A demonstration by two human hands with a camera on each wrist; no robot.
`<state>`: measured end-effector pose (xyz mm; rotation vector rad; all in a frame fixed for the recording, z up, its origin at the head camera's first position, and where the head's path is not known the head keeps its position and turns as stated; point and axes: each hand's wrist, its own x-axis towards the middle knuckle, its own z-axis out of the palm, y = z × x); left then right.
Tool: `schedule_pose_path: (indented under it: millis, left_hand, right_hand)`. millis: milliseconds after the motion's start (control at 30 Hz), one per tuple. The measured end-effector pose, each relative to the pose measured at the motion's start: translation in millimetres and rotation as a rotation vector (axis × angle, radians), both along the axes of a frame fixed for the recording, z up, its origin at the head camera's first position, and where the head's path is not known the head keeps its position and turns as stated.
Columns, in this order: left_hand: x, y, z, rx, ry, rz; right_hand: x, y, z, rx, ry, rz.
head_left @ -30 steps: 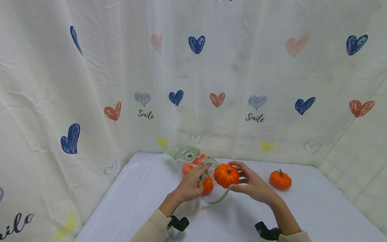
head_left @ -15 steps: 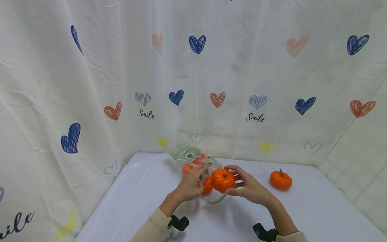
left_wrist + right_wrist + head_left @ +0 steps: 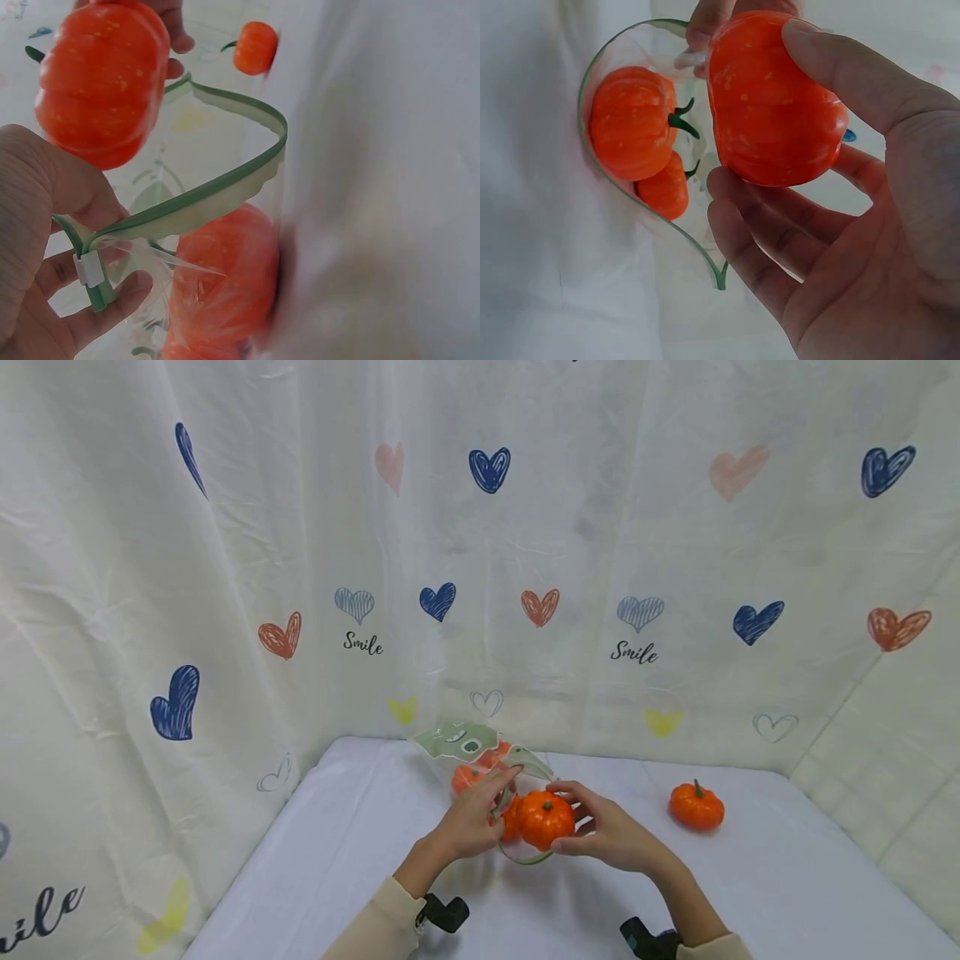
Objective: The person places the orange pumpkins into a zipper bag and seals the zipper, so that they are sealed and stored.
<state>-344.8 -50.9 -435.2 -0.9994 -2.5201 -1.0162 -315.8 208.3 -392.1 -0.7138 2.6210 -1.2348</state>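
Note:
My right hand (image 3: 611, 835) grips a small orange pumpkin (image 3: 546, 820) at the mouth of a clear zip bag (image 3: 450, 742) with a green printed face. With my left hand (image 3: 467, 827) I pinch the bag's green zip edge beside its white slider (image 3: 89, 268). The mouth gapes wide, its green rim (image 3: 580, 124) forming a loop in the right wrist view. Inside lie several pumpkins, among them a large one (image 3: 634, 122) near the opening and a smaller one (image 3: 664, 187) behind. The held pumpkin overlaps the opening in the head view.
Another orange pumpkin (image 3: 696, 806) with a green stem lies on the white tablecloth (image 3: 757, 877), to the right of my right hand. A white curtain (image 3: 570, 552) printed with hearts hangs behind the table and along its sides.
My right hand has moved the pumpkin left and nearer to me, closer to the bag's mouth. My left hand and the bag have stayed put.

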Motion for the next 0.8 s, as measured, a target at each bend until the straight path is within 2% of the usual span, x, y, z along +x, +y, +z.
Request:
schedule_pose_path:
  millis: [233,533,800]
  left_hand:
    - [-0.3,0.9,-1.4,0.01,-0.001,-0.004]
    - [0.3,0.6,1.0,0.01,-0.005,0.0]
    - [1.1,1.3,0.4,-0.006,0.007,0.009]
  right_hand:
    - [-0.9,-1.2,-4.0,0.073,0.016,-0.03]
    - [-2.0,-1.1,-7.4,0.138,0.011,-0.014]
    - [-2.6,-1.7,-12.9,0.157,0.057,-0.087]
